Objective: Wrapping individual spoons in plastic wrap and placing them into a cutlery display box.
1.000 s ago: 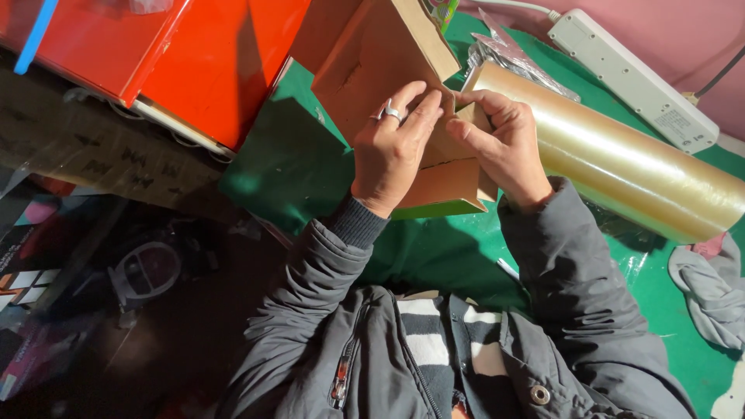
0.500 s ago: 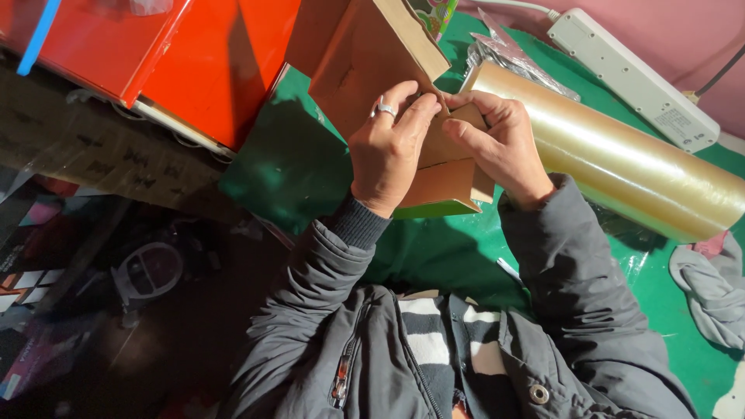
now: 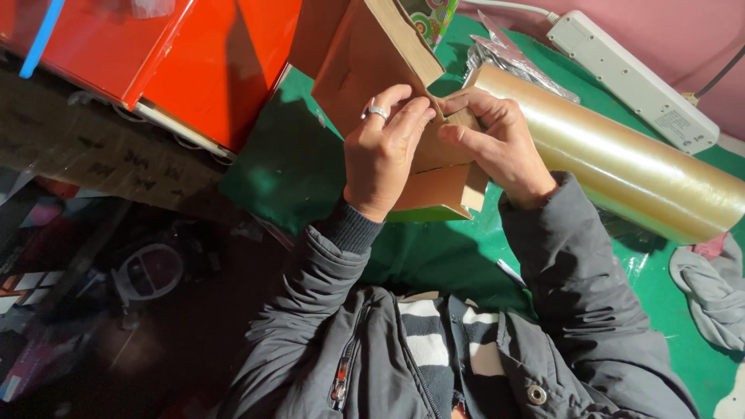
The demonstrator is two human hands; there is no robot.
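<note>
Grey zipped jacket, striped shirt, silver ring (image 3: 376, 112) on left hand (image 3: 384, 155)

Sunlit green table (image 3: 295, 167), seemingly pink wall (image 3: 698, 39)

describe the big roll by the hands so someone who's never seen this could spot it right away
Start at the green table cover. Just beyond the right hand, a long clear film roll lies on its side across the cover, beside the cardboard box. It is the only glossy, yellowish, see-through cylinder; the neighbouring power strip is flat and white.
</note>
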